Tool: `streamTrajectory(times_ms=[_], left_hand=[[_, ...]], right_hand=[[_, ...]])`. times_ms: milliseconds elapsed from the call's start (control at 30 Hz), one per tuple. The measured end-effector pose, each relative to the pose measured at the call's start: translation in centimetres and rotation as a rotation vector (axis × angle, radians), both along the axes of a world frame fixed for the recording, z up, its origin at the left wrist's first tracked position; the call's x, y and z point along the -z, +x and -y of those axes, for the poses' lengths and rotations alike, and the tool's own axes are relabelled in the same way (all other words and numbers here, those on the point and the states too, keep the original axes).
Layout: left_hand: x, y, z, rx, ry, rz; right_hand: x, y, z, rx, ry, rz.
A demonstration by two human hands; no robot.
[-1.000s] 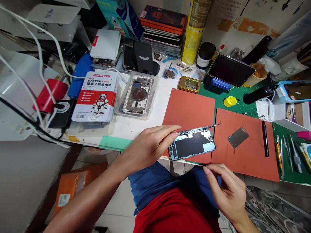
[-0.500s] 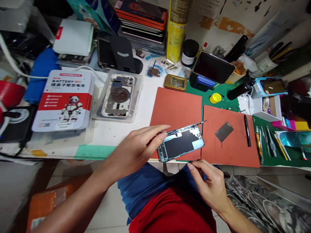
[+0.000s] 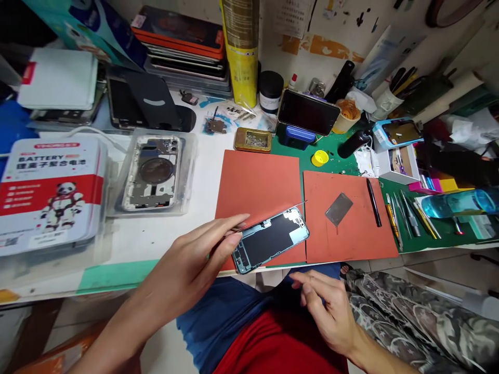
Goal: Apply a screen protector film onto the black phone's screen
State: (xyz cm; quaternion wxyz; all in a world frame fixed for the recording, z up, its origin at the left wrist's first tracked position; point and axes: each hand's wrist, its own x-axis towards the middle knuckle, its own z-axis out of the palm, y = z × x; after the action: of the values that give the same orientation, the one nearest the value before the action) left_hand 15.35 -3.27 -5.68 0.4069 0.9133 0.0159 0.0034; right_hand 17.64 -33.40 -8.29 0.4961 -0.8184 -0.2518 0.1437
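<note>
My left hand (image 3: 202, 249) is closed in a pinch around a thin metal tool (image 3: 298, 204), whose narrow tip points right past the phone screen. Its kind is mostly hidden by the fingers. Just beneath lies a phone screen (image 3: 268, 240), back side up, with a black middle and pale blue edges, at the front edge of the left red mat (image 3: 257, 179). Whether the fingertips touch the screen I cannot tell. My right hand (image 3: 327, 306) hovers over my lap, below the table edge, fingers loosely bent and apart, holding nothing.
On the right red mat (image 3: 362, 236) lie a dark rectangular plate (image 3: 339, 209) and a black pen-like tool (image 3: 373, 202). Left stands a clear box holding a phone housing (image 3: 152, 174), beside a battery box (image 3: 50, 192). Several tools (image 3: 409, 218) lie at right. A phone (image 3: 307, 111) leans behind.
The view has swung right, so the bench appears shifted left. My right thumb and forefinger have come apart from a pinch. My left hand keeps the thin tool over the screen.
</note>
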Motion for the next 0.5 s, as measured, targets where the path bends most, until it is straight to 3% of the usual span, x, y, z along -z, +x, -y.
streamTrajectory(times_ms=[500], left_hand=[[-0.1,-0.3,0.2,-0.029,0.041,0.005]], right_hand=[[1.5,-0.5,1.2,0.021,-0.065,-0.074]])
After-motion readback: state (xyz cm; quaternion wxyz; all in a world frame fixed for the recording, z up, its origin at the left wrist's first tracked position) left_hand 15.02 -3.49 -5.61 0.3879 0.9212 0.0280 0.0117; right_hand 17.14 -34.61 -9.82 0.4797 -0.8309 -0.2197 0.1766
